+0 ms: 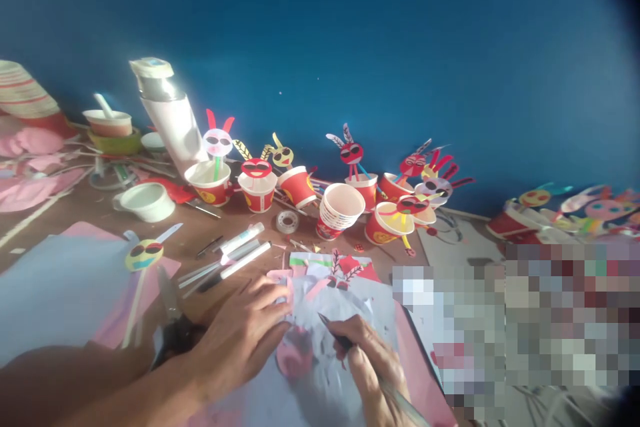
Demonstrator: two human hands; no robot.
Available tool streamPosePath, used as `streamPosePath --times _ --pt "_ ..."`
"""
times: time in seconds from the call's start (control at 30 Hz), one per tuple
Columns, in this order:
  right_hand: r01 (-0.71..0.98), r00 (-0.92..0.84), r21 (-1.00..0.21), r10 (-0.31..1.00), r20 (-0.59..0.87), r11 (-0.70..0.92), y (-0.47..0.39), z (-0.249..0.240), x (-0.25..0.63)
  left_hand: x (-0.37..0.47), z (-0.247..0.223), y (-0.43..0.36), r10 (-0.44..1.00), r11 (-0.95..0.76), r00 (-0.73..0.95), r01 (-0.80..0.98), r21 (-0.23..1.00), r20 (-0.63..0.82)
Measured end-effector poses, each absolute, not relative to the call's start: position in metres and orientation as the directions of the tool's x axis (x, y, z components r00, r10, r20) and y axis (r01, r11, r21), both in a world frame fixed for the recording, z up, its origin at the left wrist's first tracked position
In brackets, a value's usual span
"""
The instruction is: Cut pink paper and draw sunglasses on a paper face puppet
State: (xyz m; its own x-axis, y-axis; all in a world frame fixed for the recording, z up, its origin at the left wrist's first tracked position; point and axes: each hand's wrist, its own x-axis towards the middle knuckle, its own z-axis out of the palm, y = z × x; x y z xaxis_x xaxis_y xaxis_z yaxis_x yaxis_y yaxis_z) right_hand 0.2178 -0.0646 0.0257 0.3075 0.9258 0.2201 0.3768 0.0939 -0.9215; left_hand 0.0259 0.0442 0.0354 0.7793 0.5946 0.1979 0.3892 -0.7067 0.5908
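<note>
I log: right hand (pixel 373 360), clamped on pen-like tool (pixel 399 400), tip over pale paper (pixel 335 383); left hand (pixel 253 323), fingers extended, at paper's left edge; gap between hands; paper cups (pixel 340 213) beyond far edge.

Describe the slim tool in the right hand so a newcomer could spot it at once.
Below the blue wall and the row of red cups, pale paper lies nearest the person. Over it, the right hand grips the slim tool, its dark tip toward the cups. Unlike the white pens lying loose beyond the left hand, it is held.
</note>
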Motion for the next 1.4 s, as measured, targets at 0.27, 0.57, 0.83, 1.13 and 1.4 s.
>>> streamPosePath --times 0.27,0.57,0.83,1.13,1.4 --pt "0.223 0.557 -0.969 0.801 0.219 0.110 -0.047 0.010 0.223 0.070 0.031 0.068 0.687 -0.653 0.724 0.571 0.497 0.071" --pt "0.261 0.512 -0.958 0.825 0.239 0.116 -0.046 0.003 0.223 0.094 0.028 0.080 0.702 -0.635 0.709 0.667 0.390 -0.068" --pt "0.307 0.479 -0.946 0.841 0.250 0.107 -0.051 0.005 0.224 0.099 0.033 0.075 0.724 -0.597 0.684 0.689 0.412 -0.094" --pt "0.280 0.500 -0.960 0.854 0.144 -0.002 -0.052 0.012 0.223 0.098 0.038 0.077 0.737 -0.586 0.675 0.667 0.460 -0.039" --pt "0.359 0.369 -0.933 0.914 0.166 0.025 -0.054 0.015 0.232 0.113 0.024 0.081 0.776 -0.496 0.625 0.691 0.527 -0.089"
